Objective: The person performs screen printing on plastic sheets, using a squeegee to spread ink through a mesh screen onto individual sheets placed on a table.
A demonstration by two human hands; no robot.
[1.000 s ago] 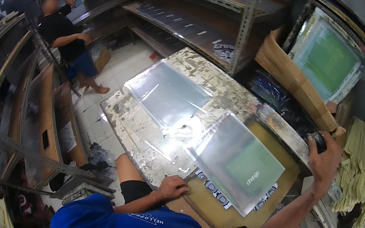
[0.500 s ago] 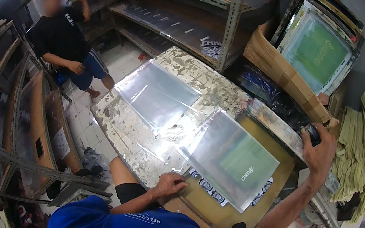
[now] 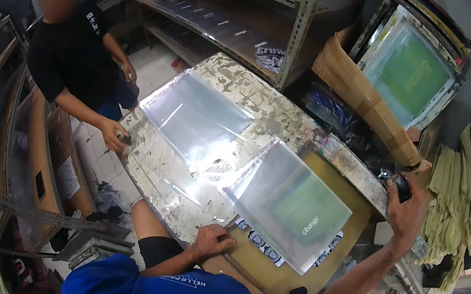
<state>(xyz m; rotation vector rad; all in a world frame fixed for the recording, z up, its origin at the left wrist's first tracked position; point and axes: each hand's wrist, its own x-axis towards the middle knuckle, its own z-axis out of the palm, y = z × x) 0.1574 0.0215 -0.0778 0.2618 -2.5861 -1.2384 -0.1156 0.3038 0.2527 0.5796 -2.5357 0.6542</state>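
Observation:
My right hand [image 3: 408, 211] is closed round a small dark, shiny object [image 3: 401, 186] at the table's right edge, beside the cardboard flap. I cannot make out its kind. My left hand [image 3: 212, 241] rests at the table's near edge with its fingers curled in and nothing visible in them. Just right of that hand lies a stack of clear plastic sleeves [image 3: 267, 183], over a green sheet [image 3: 314, 204] with white lettering and a black-and-white patterned piece [image 3: 265, 250]. These lie on a yellowish-brown panel [image 3: 355, 232]. More clear sleeves [image 3: 203, 113] lie further left.
A co-worker in black [image 3: 71, 51] stands at the table's left, one hand [image 3: 115, 135] by its corner. Metal shelves [image 3: 226, 15] rise behind the paint-stained table [image 3: 276, 107]. To the right are a cardboard piece [image 3: 363, 93], green screen frames [image 3: 413, 74] and pale green cloth bags [image 3: 467, 198].
The co-worker has come closer to the table and lowered the raised arm, one hand now at the table's corner. My left hand's fingers have curled in more. My right hand keeps its hold.

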